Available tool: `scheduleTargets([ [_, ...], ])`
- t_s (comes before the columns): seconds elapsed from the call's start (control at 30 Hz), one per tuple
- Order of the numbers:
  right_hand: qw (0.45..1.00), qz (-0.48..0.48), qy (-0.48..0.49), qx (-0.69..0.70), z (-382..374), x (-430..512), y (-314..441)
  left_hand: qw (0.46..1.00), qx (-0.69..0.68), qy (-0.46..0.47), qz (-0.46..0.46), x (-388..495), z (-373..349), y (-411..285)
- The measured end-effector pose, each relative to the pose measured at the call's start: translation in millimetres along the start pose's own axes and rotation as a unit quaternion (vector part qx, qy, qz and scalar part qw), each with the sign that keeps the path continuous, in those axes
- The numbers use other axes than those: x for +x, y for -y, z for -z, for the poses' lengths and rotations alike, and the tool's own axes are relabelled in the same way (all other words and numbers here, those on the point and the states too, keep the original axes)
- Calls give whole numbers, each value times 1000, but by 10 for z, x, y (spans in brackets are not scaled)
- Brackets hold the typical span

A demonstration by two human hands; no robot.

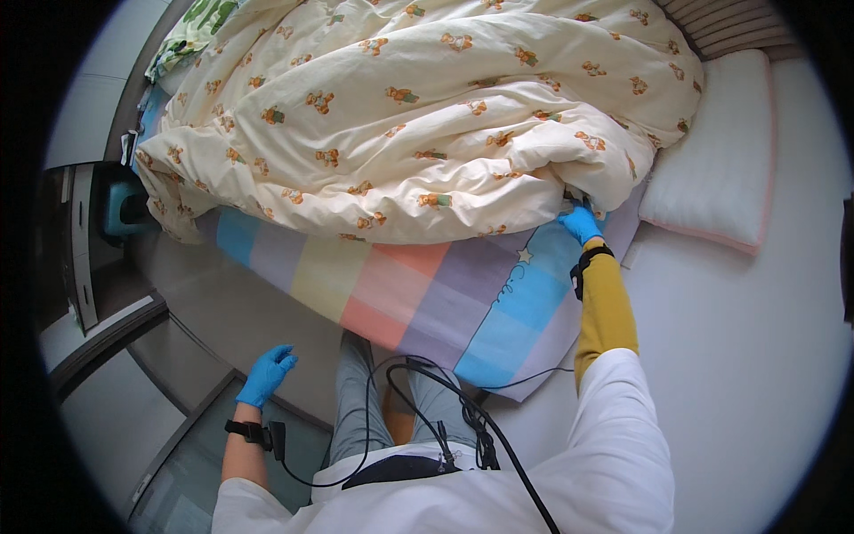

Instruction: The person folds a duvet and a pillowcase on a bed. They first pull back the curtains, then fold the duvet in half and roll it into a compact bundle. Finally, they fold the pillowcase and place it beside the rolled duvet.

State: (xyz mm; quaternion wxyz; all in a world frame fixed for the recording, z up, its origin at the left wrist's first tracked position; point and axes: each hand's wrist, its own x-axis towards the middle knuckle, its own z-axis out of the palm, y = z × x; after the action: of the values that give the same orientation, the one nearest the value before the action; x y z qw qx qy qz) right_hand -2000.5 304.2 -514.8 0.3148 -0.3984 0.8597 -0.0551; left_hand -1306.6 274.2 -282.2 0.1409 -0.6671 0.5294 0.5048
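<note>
Before me lies a bed with a cream duvet (pixel 400 133) printed with teddy bears, rumpled over a pastel checked sheet (pixel 407 287). My right hand (pixel 582 222), in a blue glove, is at the duvet's near right edge, its fingertips partly hidden by the folds; it appears to grip the fabric there. My left hand (pixel 267 375), also in a blue glove, hangs in the air at the lower left, away from the bedding, fingers slightly bent and holding nothing. To the right of the duvet rests a white pillow (pixel 710 153) with pink piping.
Black cables (pixel 467 400) hang in front of my body and legs. A green patterned cloth (pixel 193 33) lies at the far left of the bed. At the left stand a teal object (pixel 123 208) and a dark cabinet with pale drawer fronts (pixel 81 247). A ribbed headboard (pixel 730 27) is at the top right.
</note>
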Motion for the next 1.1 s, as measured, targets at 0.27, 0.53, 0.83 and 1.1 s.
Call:
scheduleTargets([
  [0.27,984,30,-159,81,467,-753,-84,998,41,9,-43,131,54,-262],
  [0.53,974,-55,-119,184,1027,-2875,423,984,112,11,-141,423,-22,-571],
  [0.83,924,-15,-65,376,1904,-4547,1131,948,239,-12,-209,860,54,-1006],
  [1.1,851,18,-240,467,2030,-5072,1594,835,411,-191,-312,1300,76,-1285],
])
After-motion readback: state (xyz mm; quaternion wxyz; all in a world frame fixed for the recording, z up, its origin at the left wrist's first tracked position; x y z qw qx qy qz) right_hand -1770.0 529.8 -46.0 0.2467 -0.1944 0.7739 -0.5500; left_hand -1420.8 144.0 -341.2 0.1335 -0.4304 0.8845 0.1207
